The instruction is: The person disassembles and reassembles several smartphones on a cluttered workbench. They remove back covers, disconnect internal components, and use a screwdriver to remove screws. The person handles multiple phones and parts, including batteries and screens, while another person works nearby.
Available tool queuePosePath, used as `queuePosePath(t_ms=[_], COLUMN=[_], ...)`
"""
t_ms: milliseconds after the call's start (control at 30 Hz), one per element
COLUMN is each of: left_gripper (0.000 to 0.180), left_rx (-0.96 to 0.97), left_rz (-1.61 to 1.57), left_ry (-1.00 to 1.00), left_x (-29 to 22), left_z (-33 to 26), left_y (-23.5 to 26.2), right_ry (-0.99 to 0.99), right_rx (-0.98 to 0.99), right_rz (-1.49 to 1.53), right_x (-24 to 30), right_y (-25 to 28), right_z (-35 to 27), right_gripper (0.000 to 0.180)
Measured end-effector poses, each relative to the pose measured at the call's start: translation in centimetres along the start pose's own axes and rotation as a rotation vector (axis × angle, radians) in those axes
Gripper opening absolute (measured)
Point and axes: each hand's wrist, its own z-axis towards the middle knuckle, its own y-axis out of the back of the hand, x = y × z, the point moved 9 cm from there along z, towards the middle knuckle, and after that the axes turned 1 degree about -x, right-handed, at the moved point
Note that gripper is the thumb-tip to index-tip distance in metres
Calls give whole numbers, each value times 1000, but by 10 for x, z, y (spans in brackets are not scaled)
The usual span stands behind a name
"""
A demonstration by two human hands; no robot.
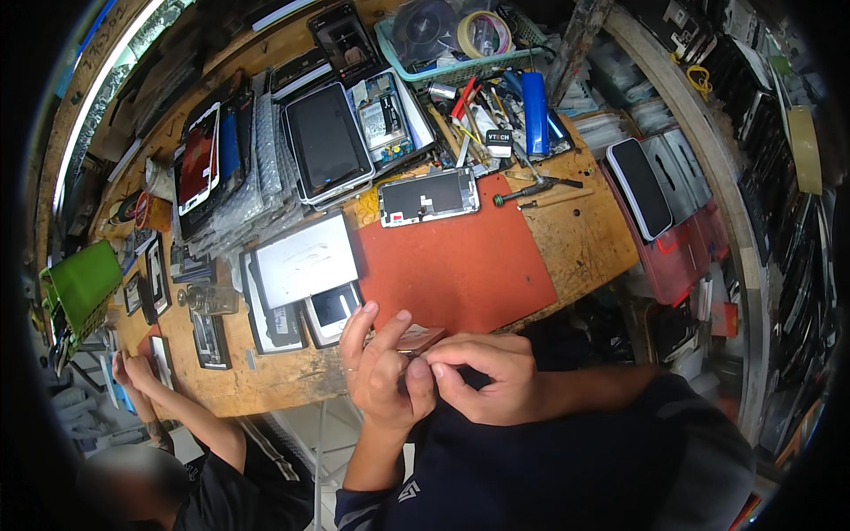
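Note:
My left hand (385,376) and my right hand (487,376) meet just off the near edge of the workbench. The right thumb and forefinger are pinched together, touching the left hand's fingertips. Whatever small thing lies between them is too hidden to name. On the left hand some fingers point up, while its thumb and forefinger close toward the right hand's pinch. Behind the hands shows a small reddish-brown flat piece (421,338), partly covered by fingers. Beyond lies an orange-red mat (460,265), with an opened phone screen assembly (429,196) at its far edge.
Left of the mat are a white box lid (305,257), a white phone (334,311) and a tablet (328,142). Tools, including a screwdriver (531,189), lie behind. A green basket (460,64) stands farther back. A co-worker's hands (133,372) are at the bench's left end.

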Motion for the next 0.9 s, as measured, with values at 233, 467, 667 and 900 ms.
queuePosePath(t_ms=[233,467,667,900], left_gripper=[23,28,28,24], left_rx=[-15,4,24,38], left_rz=[15,11,47,56], left_ry=[0,-55,-74,-15], left_x=[0,-8,-13,-8], left_z=[-3,0,1,3], left_y=[7,3,1,1], right_ry=[20,-22,-70,-81], right_rx=[34,30,28,23], right_rz=[-11,-18,-38,-14], right_x=[-4,-9,-25,-40], right_y=[-6,-1,0,1], right_z=[-2,-7,-16,-21], right_gripper=[18,18,17,16])
